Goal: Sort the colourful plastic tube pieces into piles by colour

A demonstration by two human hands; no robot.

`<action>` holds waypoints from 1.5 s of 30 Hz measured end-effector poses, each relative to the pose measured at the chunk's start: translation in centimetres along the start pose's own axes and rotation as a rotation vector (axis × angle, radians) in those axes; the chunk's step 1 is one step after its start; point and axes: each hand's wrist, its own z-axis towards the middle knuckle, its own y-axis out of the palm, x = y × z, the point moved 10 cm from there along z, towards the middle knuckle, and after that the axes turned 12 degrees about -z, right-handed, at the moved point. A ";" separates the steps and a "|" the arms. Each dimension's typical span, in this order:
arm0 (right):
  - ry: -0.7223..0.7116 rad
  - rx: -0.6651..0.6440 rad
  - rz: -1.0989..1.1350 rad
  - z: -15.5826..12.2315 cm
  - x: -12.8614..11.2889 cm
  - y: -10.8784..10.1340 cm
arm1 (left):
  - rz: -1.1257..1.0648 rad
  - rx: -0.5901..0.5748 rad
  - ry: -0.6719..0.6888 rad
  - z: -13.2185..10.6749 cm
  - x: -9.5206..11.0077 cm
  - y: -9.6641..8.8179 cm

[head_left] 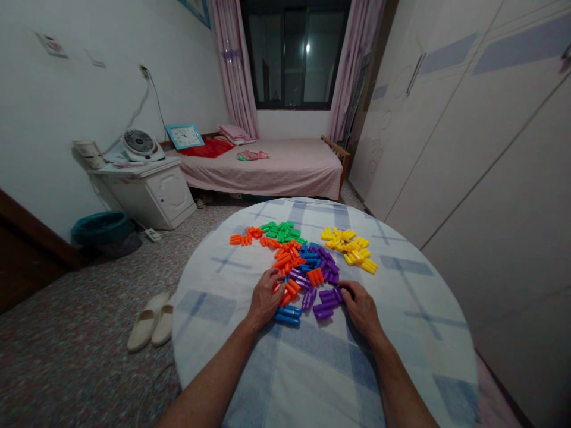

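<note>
Bullet-shaped plastic building pieces lie in colour groups on the round table. My left hand (pixel 266 297) is at the near left of the pile, thumb and fingers closed about an orange piece (pixel 277 287). Close by that hand are more orange pieces (pixel 289 290) and blue pieces (pixel 288 315). My right hand (pixel 360 306) rests at the pile's right side, thumb and forefinger pinching the end of a purple piece (pixel 338 294). Other purple pieces (pixel 323 310) lie just left of it. Part of each held piece is hidden by the fingers.
Green pieces (pixel 283 230) and yellow pieces (pixel 350 245) lie farther back on the checked tablecloth (pixel 312 380). Beyond the table stand a bed (pixel 285 166), a white cabinet (pixel 172 193) with a fan (pixel 140 144), and a bin (pixel 102 229). Slippers (pixel 149 321) are on the floor; a wardrobe (pixel 468 148) stands right.
</note>
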 end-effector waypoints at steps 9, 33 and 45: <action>-0.006 -0.017 0.002 0.1 0.4 0.4 | -0.010 0.015 0.017 0.0 0.2 -0.1; 0.001 -0.023 -0.015 0.1 0.1 0.2 | 0.002 0.001 0.035 0.0 0.1 -0.1; -0.001 -0.017 0.005 0.0 0.0 0.0 | 0.005 -0.012 0.013 0.0 0.0 0.0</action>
